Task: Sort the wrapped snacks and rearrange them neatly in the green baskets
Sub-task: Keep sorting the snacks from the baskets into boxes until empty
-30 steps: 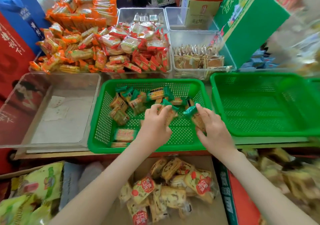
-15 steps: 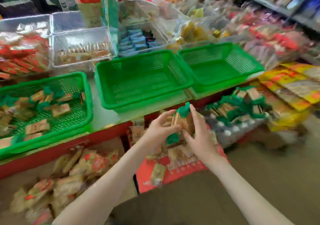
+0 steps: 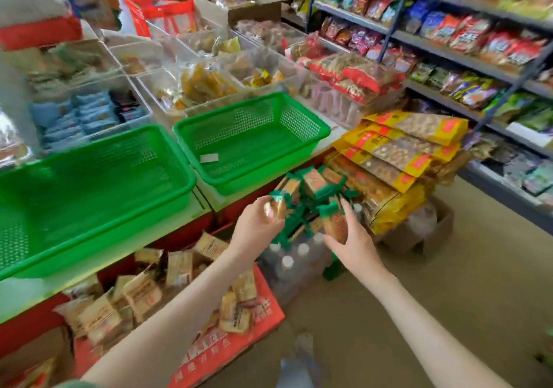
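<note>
The left hand (image 3: 258, 226) has its fingers curled round one green-ended wrapped snack (image 3: 274, 210), held low in front of the counter edge, not over any basket

At far left the nearer green basket (image 3: 89, 184) sits on the counter with no snacks showing in the part in view. Below it an open red carton (image 3: 239, 345) holds loose tan packets (image 3: 179, 268), a different sort, which is probably why they lie apart. The second green basket (image 3: 248, 142) stands just beside the first, side by side, and holds only a small white slip (image 3: 209, 157). Both look set out ready to receive one kind each.

Between the hands is a heap of green-wrapped snacks (image 3: 312, 188), piled on a shrink-wrapped pack of bottles (image 3: 287, 263) on the floor. This looks like the stock being drawn from.

The right hand (image 3: 356, 247) grips a second packet (image 3: 333, 223) of the same kind, thumb and fingers closed round it at the heap's near side. Each hand taking one suggests a handful is being gathered for a single trip up to a basket.

Further right lean stacked yellow bags of nuts (image 3: 404, 148), then the shelves of bagged snacks (image 3: 463, 37)
</note>
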A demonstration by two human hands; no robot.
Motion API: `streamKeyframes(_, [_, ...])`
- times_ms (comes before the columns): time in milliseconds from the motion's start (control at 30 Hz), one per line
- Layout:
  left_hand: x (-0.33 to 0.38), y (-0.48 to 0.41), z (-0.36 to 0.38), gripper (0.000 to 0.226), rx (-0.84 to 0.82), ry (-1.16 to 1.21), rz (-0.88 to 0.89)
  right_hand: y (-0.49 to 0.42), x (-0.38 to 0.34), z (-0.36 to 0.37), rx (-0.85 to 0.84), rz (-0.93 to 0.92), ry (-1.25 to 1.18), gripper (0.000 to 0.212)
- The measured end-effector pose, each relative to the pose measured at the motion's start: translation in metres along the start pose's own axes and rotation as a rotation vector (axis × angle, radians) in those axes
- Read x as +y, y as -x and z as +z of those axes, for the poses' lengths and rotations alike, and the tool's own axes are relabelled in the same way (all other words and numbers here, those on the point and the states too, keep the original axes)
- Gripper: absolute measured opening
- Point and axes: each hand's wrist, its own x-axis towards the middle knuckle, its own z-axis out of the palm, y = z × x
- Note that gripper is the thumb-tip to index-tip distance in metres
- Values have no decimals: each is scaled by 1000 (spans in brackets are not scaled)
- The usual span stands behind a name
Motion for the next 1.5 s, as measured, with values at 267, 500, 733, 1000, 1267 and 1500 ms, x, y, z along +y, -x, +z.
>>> streamKeyframes(267, [13, -117, 80, 49, 236, -232, -57, -147, 72, -44, 5, 59, 121, 48])
streamKeyframes(500, [1, -144, 106, 53, 202, -528, 16, -246, 89, -31, -101, 11, 212, 46])
streamKeyframes(733, [1, -141, 114, 50, 335, -614, 29, -287, 106, -15, -407, -76, 425, 65])
streamKeyframes(1000, [27, -114, 107, 47, 425, -523, -73, -260, 60, -29, -203, -226, 346, 50])
streamKeyframes(1267, [7, -74, 74, 47, 485, -516, -43, -223, 16, 3, -244, -331, 401, 46])
streamKeyframes(1500, [-48, 9, 31, 46, 580, -433, -6, -116, -68, 69, -136, -686, 304, 38])
